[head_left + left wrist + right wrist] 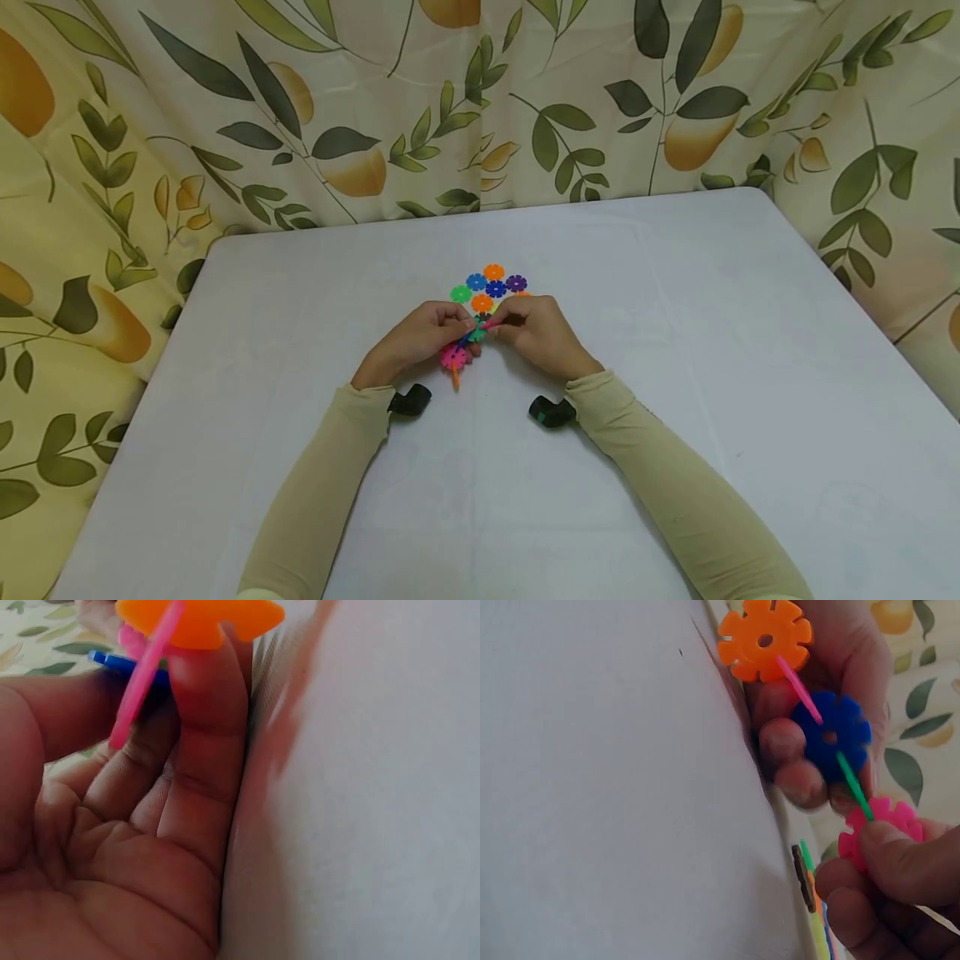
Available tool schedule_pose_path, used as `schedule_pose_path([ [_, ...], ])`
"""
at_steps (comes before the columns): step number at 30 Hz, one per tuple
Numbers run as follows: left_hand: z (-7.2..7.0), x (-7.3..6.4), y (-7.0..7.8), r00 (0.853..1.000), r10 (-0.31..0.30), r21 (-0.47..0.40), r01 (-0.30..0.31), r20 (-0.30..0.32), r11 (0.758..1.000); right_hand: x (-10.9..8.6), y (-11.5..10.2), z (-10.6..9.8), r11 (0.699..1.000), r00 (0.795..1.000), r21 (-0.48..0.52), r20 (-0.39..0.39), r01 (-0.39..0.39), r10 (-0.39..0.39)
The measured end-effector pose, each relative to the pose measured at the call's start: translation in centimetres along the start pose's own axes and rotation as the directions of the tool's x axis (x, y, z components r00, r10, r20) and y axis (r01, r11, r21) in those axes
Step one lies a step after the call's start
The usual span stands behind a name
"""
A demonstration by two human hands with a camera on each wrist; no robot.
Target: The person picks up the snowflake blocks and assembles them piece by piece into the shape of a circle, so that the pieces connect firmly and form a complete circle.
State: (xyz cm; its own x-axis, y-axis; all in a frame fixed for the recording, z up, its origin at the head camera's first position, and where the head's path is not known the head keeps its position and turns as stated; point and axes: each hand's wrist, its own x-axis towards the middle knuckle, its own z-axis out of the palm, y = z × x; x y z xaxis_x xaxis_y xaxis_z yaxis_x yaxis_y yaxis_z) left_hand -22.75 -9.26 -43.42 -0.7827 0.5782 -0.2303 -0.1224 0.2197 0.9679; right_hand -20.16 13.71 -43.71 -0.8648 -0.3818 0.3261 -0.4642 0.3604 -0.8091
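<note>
A short chain of notched plastic flower discs is between the two hands. My left hand (pixel 420 337) grips the chain by its blue disc (pixel 817 754), thumb and fingers around it. From the blue disc one side runs to a pink disc (pixel 453 357) and an orange disc (pixel 742 646) hanging at the end. On the other side a green disc (pixel 855 786) stands edge-on in the blue one. My right hand (pixel 543 333) pinches another pink disc (pixel 906 817) against the green disc's edge. Whether those two are interlocked, I cannot tell.
Just beyond the hands, loose discs lie on the white table (pixel 300 292): orange (pixel 493 272), light blue (pixel 476 282), dark blue (pixel 496 289), purple (pixel 516 283) and green (pixel 461 293) among them. A leaf-patterned curtain (pixel 420 100) hangs behind the table.
</note>
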Motion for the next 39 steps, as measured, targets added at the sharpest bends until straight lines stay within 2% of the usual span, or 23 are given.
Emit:
schedule_pose_path([
  [7,0.0,0.0,0.3,1.000,0.026,-0.009,-0.026,0.002,1.000,0.2,-0.2,0.0,1.000,1.000,-0.029,-0.021,0.000,0.000],
  [11,-0.5,-0.2,0.3,1.000,0.001,-0.016,-0.001,0.000,1.000,0.3,-0.3,0.3,0.999,0.999,-0.037,-0.053,-0.006,0.004],
  [15,-1.2,-0.5,0.3,0.999,-0.037,0.013,0.037,-0.031,0.999,0.3,-0.4,0.7,0.998,0.996,-0.052,-0.090,-0.032,0.027],
  [17,-1.5,-0.6,0.3,0.998,-0.056,0.001,0.056,-0.040,0.998,0.2,-0.4,0.9,0.996,0.994,-0.070,-0.096,-0.052,0.045],
  [20,-2.0,-0.9,0.2,0.997,-0.060,-0.035,0.059,-0.043,0.998,0.2,-0.3,1.0,0.991,0.996,-0.112,-0.071,-0.068,0.060],
  [24,-2.7,-1.1,-0.1,0.999,-0.038,-0.051,0.036,-0.032,0.998,0.3,-0.2,1.0,0.976,0.996,-0.202,0.007,-0.085,0.088],
  [29,-3.1,-1.0,-0.2,0.999,-0.023,-0.041,0.023,-0.024,0.999,0.4,-0.1,1.0,0.951,0.983,-0.284,0.098,-0.121,0.155],
  [34,-3.0,-0.9,0.0,0.999,-0.032,-0.043,0.031,-0.030,0.999,0.6,-0.3,1.0,0.940,0.983,-0.328,0.115,-0.099,0.144],
  [39,-3.0,-0.9,-0.2,0.999,-0.035,-0.051,0.034,-0.031,0.998,0.6,-0.4,0.8,0.943,0.976,-0.301,0.118,-0.142,0.184],
])
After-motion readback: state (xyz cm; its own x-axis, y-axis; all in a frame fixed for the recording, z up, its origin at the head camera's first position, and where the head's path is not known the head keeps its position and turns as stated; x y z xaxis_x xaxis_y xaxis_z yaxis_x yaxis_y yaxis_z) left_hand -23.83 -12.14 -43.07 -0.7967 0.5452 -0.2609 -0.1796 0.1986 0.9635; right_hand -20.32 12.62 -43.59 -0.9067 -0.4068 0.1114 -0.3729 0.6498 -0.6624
